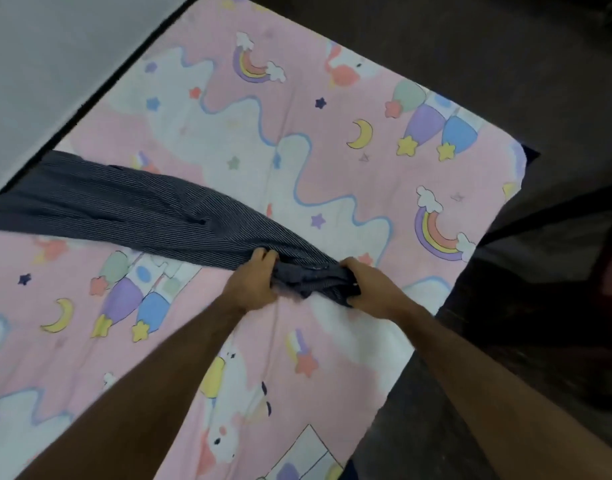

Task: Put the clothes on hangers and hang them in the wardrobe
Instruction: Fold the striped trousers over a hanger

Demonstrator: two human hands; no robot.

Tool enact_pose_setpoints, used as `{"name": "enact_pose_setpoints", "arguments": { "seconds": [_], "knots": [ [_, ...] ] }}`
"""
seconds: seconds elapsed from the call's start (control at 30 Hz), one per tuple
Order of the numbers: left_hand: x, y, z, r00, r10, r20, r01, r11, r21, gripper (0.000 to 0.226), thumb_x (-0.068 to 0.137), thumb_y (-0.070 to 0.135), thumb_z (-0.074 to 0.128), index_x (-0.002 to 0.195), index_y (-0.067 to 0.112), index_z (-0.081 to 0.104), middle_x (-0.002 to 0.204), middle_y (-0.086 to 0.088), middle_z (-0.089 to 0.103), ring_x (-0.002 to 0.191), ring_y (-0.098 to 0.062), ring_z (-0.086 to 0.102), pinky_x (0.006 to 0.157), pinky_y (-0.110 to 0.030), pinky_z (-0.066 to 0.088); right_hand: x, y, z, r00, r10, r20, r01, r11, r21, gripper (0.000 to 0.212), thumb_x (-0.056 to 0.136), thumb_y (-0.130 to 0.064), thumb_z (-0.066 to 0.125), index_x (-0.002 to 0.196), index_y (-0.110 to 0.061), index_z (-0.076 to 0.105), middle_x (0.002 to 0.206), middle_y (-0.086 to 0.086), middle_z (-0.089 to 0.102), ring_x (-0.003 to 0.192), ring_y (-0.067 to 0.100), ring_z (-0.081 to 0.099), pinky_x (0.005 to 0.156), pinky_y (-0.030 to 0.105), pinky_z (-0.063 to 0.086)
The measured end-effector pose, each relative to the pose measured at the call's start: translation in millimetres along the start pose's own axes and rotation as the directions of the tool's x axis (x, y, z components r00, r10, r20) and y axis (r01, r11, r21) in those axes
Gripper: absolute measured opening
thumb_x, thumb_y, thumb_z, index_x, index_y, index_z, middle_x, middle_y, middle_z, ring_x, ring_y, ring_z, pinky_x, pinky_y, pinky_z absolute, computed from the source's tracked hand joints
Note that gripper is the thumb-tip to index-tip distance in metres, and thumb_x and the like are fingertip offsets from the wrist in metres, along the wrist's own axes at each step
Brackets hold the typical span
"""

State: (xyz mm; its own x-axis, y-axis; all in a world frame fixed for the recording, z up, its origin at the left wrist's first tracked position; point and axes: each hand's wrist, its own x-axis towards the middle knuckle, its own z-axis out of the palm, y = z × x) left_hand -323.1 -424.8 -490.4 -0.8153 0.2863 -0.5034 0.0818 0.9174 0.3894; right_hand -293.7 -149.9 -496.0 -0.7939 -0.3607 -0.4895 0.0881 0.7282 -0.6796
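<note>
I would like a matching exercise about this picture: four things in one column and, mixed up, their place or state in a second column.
1. left hand
2. right hand
3. striped garment
4. bed sheet

A. pink, with rainbows and moons
B. dark, stretched across the bed
C. grips the garment's end nearer the bed's edge
D. grips the garment's end farther from the bed's edge

Pairs: 1-D, 2-C, 3-B, 4-A

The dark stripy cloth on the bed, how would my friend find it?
Look at the pink bedsheet with rainbows and moons. Stretched across it from the left edge lies the dark striped garment; the left hand and right hand grip its near end. It is the only dark, pinstriped cloth there.
</note>
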Motion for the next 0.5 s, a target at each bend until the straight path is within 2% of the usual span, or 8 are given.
{"name": "enact_pose_setpoints", "arguments": {
  "seconds": [0.07, 0.13, 0.2, 0.3, 0.4, 0.5],
  "knots": [
    [8.5, -2.5, 1.1, 0.999, 0.0, -0.046, 0.006, 0.993, 0.121, 0.051, 0.08, 0.019, 0.072, 0.125, 0.013, 0.049, 0.124, -0.01, 0.046, 0.094, -0.039, 0.062, 0.073, -0.045, 0.051, 3.2, 7.7, 3.2, 0.996, 0.034, -0.086, -0.024, 0.993, 0.113, 0.056, 0.079, -0.007, 0.073, 0.129, -0.014, 0.05, 0.108, -0.004, 0.062, 0.094, 0.017, 0.06, 0.065, 0.013, 0.039],
    [7.9, -2.6, 3.1, 0.999, -0.01, -0.052, 0.017, 0.991, 0.131, 0.047, 0.082, 0.02, 0.07, 0.125, 0.014, 0.049, 0.124, -0.009, 0.048, 0.096, -0.04, 0.062, 0.075, -0.045, 0.05, 5.8, 9.4, 6.1, 0.99, 0.075, -0.118, -0.05, 0.978, 0.204, 0.055, 0.077, -0.014, 0.078, 0.125, -0.018, 0.051, 0.106, -0.005, 0.063, 0.095, 0.018, 0.062, 0.073, 0.022, 0.045],
    [5.2, -1.7, 4.1, 0.999, -0.007, -0.042, 0.012, 0.991, 0.132, 0.043, 0.085, 0.019, 0.066, 0.124, 0.012, 0.049, 0.124, -0.01, 0.05, 0.098, -0.04, 0.062, 0.075, -0.043, 0.049, 5.7, 6.0, 11.0, 0.986, 0.101, -0.135, -0.069, 0.972, 0.224, 0.057, 0.075, -0.022, 0.083, 0.122, -0.02, 0.051, 0.104, -0.006, 0.064, 0.096, 0.018, 0.063, 0.08, 0.032, 0.049],
    [8.0, 4.9, 1.1, 0.999, 0.018, -0.046, -0.008, 0.979, 0.204, 0.039, 0.087, 0.022, 0.064, 0.122, 0.012, 0.049, 0.123, -0.009, 0.054, 0.104, -0.036, 0.061, 0.075, -0.04, 0.045, 5.0, 4.2, 22.3, 0.967, 0.121, -0.225, -0.075, 0.976, 0.203, 0.062, 0.075, -0.025, 0.083, 0.125, -0.019, 0.048, 0.108, -0.004, 0.062, 0.102, 0.022, 0.063, 0.086, 0.036, 0.05],
    [13.1, 9.3, -3.3, 0.997, 0.045, -0.065, -0.022, 0.947, 0.319, 0.044, 0.086, 0.027, 0.063, 0.125, 0.015, 0.048, 0.124, -0.006, 0.056, 0.109, -0.033, 0.061, 0.082, -0.041, 0.048, 10.7, 6.3, 34.9, 0.923, 0.121, -0.365, -0.065, 0.984, 0.164, 0.058, 0.078, -0.025, 0.08, 0.127, -0.017, 0.049, 0.103, -0.01, 0.054, 0.1, 0.022, 0.061, 0.087, 0.035, 0.046],
    [16.4, 11.5, 11.0, 0.991, 0.113, -0.068, -0.059, 0.837, 0.544, 0.045, 0.089, 0.026, 0.057, 0.131, 0.016, 0.045, 0.124, -0.006, 0.058, 0.105, -0.029, 0.064, 0.077, -0.039, 0.049, 16.1, 5.6, 57.6, 0.853, 0.097, -0.513, -0.098, 0.995, 0.026, 0.032, 0.078, -0.028, 0.072, 0.101, -0.02, 0.051, 0.091, -0.005, 0.059, 0.091, 0.028, 0.061, 0.076, 0.039, 0.041]
  ]
}}
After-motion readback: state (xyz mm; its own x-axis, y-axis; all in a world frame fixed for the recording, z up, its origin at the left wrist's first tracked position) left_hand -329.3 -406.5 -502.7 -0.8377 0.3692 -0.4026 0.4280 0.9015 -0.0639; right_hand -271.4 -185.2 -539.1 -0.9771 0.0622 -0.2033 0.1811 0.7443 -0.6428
